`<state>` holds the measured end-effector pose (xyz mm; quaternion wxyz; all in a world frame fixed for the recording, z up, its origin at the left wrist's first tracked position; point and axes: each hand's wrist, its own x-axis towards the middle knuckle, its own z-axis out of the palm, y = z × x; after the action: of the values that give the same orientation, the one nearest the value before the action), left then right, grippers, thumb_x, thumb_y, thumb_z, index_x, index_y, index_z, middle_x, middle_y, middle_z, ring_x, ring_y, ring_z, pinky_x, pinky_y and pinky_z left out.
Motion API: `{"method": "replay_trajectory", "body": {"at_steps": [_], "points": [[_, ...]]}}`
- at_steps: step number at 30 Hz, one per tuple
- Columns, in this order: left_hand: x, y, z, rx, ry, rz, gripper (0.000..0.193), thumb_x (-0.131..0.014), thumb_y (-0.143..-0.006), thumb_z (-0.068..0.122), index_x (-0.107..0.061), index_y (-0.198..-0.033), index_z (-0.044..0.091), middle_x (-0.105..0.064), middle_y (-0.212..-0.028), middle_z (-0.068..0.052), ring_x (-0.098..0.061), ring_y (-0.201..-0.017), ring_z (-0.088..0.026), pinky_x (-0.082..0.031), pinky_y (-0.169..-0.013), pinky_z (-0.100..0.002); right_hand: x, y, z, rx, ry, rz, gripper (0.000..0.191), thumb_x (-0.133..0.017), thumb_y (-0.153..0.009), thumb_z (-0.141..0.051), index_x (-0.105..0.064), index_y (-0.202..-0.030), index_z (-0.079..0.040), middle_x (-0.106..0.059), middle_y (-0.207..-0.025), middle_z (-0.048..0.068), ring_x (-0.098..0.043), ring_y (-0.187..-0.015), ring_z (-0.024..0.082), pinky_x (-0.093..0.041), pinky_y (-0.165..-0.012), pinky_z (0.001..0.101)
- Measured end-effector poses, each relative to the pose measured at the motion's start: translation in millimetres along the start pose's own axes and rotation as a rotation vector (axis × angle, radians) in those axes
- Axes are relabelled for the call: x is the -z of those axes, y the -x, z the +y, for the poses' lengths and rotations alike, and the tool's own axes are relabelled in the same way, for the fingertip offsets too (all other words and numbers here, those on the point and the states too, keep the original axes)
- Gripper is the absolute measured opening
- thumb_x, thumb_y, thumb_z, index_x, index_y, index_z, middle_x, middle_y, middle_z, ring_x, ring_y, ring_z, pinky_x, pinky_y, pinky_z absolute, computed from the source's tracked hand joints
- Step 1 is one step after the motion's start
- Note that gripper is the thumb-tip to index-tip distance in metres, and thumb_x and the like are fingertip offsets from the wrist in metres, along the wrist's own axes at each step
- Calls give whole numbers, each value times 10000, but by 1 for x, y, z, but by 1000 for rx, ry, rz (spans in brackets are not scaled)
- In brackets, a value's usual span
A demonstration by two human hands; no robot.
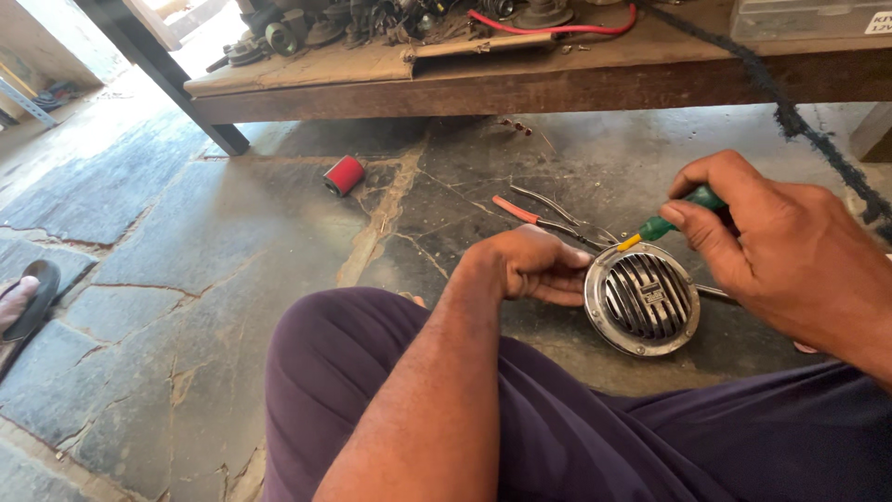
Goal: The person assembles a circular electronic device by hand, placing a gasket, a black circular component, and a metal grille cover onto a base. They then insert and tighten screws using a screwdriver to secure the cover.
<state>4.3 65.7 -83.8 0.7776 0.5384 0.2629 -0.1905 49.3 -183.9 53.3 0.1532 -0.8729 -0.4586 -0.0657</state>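
Left hand grips the round chrome horn — right hand clamps a green-handled screwdriver at its rim.

My right hand hides most of the green screwdriver handle, and its tip is too small to see. My left hand covers the round horn's near rim.

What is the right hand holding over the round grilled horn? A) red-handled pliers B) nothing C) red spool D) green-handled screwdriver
D: the right hand grips a green-handled screwdriver at the rim of the horn, which the left hand steadies; the red-handled pliers lie on the stone floor.
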Motion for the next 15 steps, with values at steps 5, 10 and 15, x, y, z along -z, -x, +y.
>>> {"method": "replay_trajectory", "body": {"at_steps": [5, 10, 15], "points": [[-2, 5, 3, 7, -10, 7, 227, -643, -980, 142, -658, -1129, -28, -742, -996, -134, -744, -913, -227, -657, -833, -398, -4, 1, 0, -11, 106, -102, 308, -596, -1005, -371, -606, -1207, -139, -695, -673, 23, -654, -557, 156, -535, -486, 295], [-4, 8, 3, -7, -48, 35, 177, -691, -933, 39, -697, -1089, -44, -750, -978, -132, -749, -901, -203, -668, -830, -355, -14, 2, 9, 225, -156, 92, 284, -618, -986, -300, -618, -1151, -69, -694, -938, 90, -662, -652, 206, -568, -559, 359], [-5, 4, 1, -10, -63, 14, 186, -690, -907, 18, -717, -1086, -27, -754, -975, -108, -748, -875, -166, -665, -809, -307, -12, 0, 5, 297, -140, 194, 303, -609, -975, -346, -638, -1048, -54, -719, -928, 98, -694, -641, 211, -570, -561, 351]]}}
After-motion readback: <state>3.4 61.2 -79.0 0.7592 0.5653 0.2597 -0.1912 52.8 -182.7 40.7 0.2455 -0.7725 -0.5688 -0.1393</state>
